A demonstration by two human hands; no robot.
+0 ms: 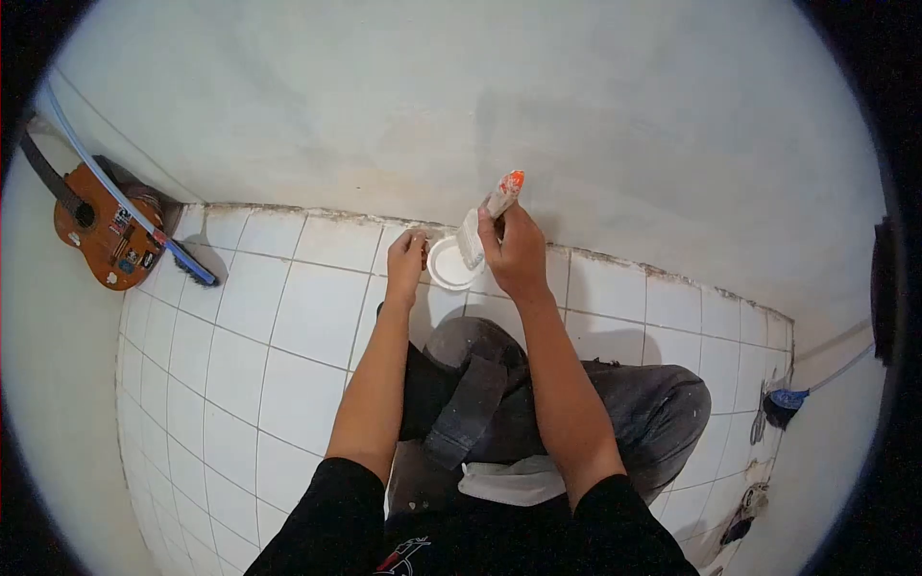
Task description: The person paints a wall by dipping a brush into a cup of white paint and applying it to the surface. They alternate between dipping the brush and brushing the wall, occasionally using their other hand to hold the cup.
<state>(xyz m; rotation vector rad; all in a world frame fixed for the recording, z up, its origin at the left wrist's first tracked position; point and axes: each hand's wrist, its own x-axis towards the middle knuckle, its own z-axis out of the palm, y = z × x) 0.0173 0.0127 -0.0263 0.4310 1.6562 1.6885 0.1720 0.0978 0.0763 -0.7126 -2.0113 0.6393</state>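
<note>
My right hand (pixel 517 252) is closed around a paintbrush (pixel 497 199) with an orange-tipped, paint-smeared handle. The handle points up toward the wall, and the pale brush head (pixel 471 238) hangs down over a round white tub (pixel 434 273). White material shows inside the tub, by the foot of the wall. At the tub's left edge is my left hand (pixel 407 264), its fingers curled inward. Whether those fingers grip the tub's side or something small is hidden.
A pale wall (pixel 384 115) rises ahead above a white tiled floor (pixel 307 326). On the left are a guitar (pixel 106 226) and a blue long-handled brush (pixel 187 261). Another blue brush (pixel 788 403) is at right. A white mask-like cloth (pixel 514 482) lies at my lap.
</note>
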